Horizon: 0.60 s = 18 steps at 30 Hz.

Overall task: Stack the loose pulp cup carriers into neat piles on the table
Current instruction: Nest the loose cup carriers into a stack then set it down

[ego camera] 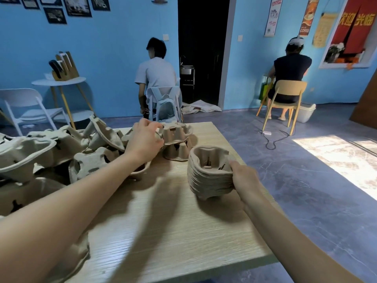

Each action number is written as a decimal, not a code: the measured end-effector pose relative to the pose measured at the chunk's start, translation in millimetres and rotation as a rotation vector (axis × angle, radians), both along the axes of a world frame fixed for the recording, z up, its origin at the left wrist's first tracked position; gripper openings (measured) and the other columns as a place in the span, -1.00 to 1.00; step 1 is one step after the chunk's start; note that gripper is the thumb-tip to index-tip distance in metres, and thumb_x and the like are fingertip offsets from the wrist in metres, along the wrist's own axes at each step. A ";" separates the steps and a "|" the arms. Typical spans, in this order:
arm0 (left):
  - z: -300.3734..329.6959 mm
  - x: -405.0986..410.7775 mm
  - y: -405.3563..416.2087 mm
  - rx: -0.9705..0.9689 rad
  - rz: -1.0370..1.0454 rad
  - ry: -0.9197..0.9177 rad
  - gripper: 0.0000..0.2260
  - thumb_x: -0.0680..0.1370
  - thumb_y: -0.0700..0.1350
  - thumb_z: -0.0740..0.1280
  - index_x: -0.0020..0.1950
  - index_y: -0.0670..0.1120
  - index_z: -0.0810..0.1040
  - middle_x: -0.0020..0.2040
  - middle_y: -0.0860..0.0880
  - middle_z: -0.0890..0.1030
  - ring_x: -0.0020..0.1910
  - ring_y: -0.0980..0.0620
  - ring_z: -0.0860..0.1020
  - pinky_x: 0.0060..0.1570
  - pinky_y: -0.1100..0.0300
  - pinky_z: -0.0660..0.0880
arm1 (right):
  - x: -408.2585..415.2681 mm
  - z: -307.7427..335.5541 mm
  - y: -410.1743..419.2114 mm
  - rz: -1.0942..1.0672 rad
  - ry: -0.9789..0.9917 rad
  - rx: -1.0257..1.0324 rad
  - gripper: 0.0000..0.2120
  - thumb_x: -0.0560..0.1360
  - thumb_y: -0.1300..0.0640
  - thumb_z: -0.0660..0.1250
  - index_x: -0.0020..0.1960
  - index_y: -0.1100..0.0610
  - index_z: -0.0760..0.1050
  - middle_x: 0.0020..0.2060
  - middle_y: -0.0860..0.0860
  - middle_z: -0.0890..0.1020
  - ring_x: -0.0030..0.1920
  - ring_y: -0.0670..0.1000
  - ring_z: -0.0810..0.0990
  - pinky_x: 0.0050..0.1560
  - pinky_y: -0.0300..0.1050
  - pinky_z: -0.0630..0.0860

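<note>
Blue wall (114,48) with framed pictures (77,6) and posters (273,16). Two people sit facing away: one with a backpack (165,104) on the chair, one on a wooden chair (285,99). White folding chair (26,109) and round side table (59,81) far left, dark doorway (202,48) between

The left hand (145,139) pinches the rim of an upturned carrier (175,133) lying atop another near the far edge of the surface (173,231). The right hand (243,177) grips the side of a nested stack of carriers (209,172) near the right edge. A loose heap of carriers (61,152) covers the left side.
</note>
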<state>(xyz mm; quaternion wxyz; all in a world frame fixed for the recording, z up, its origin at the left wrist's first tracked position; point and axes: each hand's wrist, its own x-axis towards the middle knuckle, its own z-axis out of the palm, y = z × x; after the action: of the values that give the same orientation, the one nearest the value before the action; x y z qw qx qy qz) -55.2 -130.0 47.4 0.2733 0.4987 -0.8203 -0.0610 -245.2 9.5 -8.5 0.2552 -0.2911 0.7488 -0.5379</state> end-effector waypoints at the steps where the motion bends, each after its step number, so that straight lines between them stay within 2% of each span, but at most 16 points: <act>1: -0.4 4.4 -5.4 -0.010 0.048 -0.028 -0.58 0.53 -0.12 0.31 0.39 -0.06 0.35 0.34 -0.15 0.31 0.32 -0.14 0.24 0.31 0.01 0.24 | 0.2 0.0 -2.7 0.003 0.009 0.004 -0.67 0.57 0.00 0.18 -0.14 0.26 0.48 -0.27 0.07 0.45 -0.07 0.14 0.44 -0.04 -0.01 0.33; 4: -3.8 13.7 -20.9 0.025 0.165 -0.149 -0.45 0.49 -0.06 0.37 0.42 -0.12 0.24 0.38 -0.20 0.23 0.36 -0.22 0.21 0.34 -0.05 0.21 | 0.3 -1.0 -12.1 0.013 0.018 0.008 -0.64 0.57 -0.03 0.18 -0.14 0.27 0.48 -0.20 0.12 0.48 -0.07 0.15 0.46 -0.04 0.01 0.34; 6: -6.3 17.4 -27.3 0.079 0.206 -0.181 -0.39 0.47 -0.06 0.40 0.43 -0.13 0.20 0.37 -0.23 0.24 0.35 -0.24 0.24 0.34 -0.07 0.24 | 0.0 -1.7 -16.8 0.010 0.010 0.007 -0.63 0.56 -0.05 0.18 -0.15 0.26 0.48 -0.22 0.12 0.48 -0.08 0.15 0.46 -0.06 0.01 0.33; 10: -7.8 19.7 -34.0 0.071 0.239 -0.180 -0.43 0.48 -0.12 0.39 0.41 -0.13 0.21 0.30 -0.26 0.33 0.29 -0.24 0.32 0.27 -0.05 0.32 | -1.2 -2.8 -20.6 0.007 0.007 0.007 -0.65 0.55 -0.03 0.19 -0.28 0.20 0.45 -0.26 0.10 0.48 -0.10 0.16 0.46 -0.06 0.05 0.36; 12: -5.7 20.4 -34.9 0.061 0.249 -0.138 -0.46 0.47 -0.12 0.40 0.37 -0.13 0.25 0.27 -0.26 0.35 0.27 -0.24 0.34 0.25 -0.05 0.33 | -2.3 -3.8 -22.2 0.007 0.002 0.004 -0.65 0.54 -0.02 0.19 -0.30 0.18 0.44 -0.24 0.12 0.48 -0.08 0.18 0.47 0.03 0.15 0.42; 15: -1.1 21.9 -30.7 0.037 0.223 -0.018 -0.47 0.46 -0.11 0.42 0.36 -0.11 0.28 0.27 -0.23 0.36 0.27 -0.21 0.35 0.26 -0.04 0.32 | -2.4 -3.8 -22.4 0.005 0.012 0.011 -0.66 0.54 -0.03 0.17 -0.19 0.23 0.48 -0.14 0.18 0.51 0.00 0.24 0.50 0.14 0.22 0.43; 18: 3.9 21.1 -18.4 0.038 0.128 0.146 -0.44 0.46 -0.10 0.43 0.39 -0.08 0.28 0.27 -0.19 0.35 0.28 -0.15 0.35 0.28 0.00 0.31 | -1.9 -4.6 -20.5 -0.002 -0.010 -0.004 -0.66 0.53 -0.03 0.20 -0.29 0.19 0.44 -0.22 0.14 0.49 -0.08 0.19 0.49 0.05 0.19 0.46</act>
<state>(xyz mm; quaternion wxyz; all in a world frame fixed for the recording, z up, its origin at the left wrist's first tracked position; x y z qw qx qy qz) -34.1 -148.4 51.3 0.3263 0.5493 -0.7633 -0.0953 -247.0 -11.0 -13.1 0.2580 -0.2883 0.7468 -0.5410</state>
